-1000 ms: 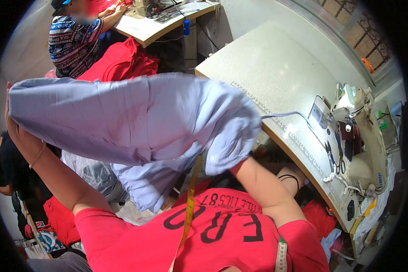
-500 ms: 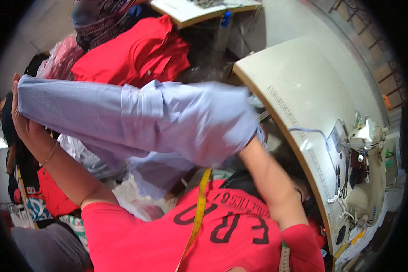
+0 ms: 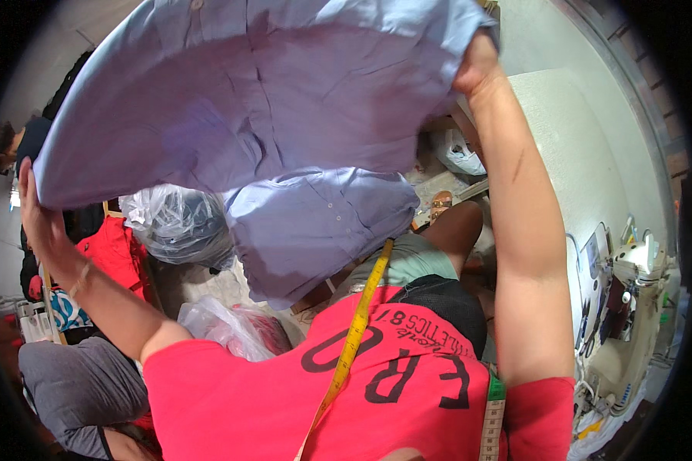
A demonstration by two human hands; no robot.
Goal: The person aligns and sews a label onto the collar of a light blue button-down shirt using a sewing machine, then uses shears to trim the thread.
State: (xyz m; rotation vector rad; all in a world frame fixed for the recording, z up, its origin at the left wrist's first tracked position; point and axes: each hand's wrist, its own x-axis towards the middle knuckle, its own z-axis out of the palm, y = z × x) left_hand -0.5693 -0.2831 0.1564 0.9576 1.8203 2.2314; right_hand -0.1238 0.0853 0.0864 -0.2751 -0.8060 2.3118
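A light blue buttoned shirt (image 3: 315, 92) is spread wide and raised in front of me, its upper part cut off by the picture's edge. My right hand (image 3: 480, 65) is closed round its right edge, high up. At the lower left corner, my left hand (image 3: 40, 211) holds the cloth, fingers stretched along the edge and thumb hidden. Beneath the raised cloth, another area of light blue buttoned fabric (image 3: 323, 223) hangs near my knees; whether it belongs to the same shirt I cannot tell. A yellow tape measure (image 3: 357, 338) hangs over my red top.
Left of the hanging cloth stands a filled clear plastic bag (image 3: 181, 223), with another plastic bag (image 3: 234, 326) nearer me. Red cloth (image 3: 115, 250) lies farther left. A white table (image 3: 569, 138) with a sewing machine (image 3: 634, 257) occupies the right. Someone's grey-clad leg (image 3: 84, 380) is at lower left.
The shirt has gone from a gathered, stretched length to a broad raised sheet. My right hand has moved up and come into view; my left hand has dropped slightly.
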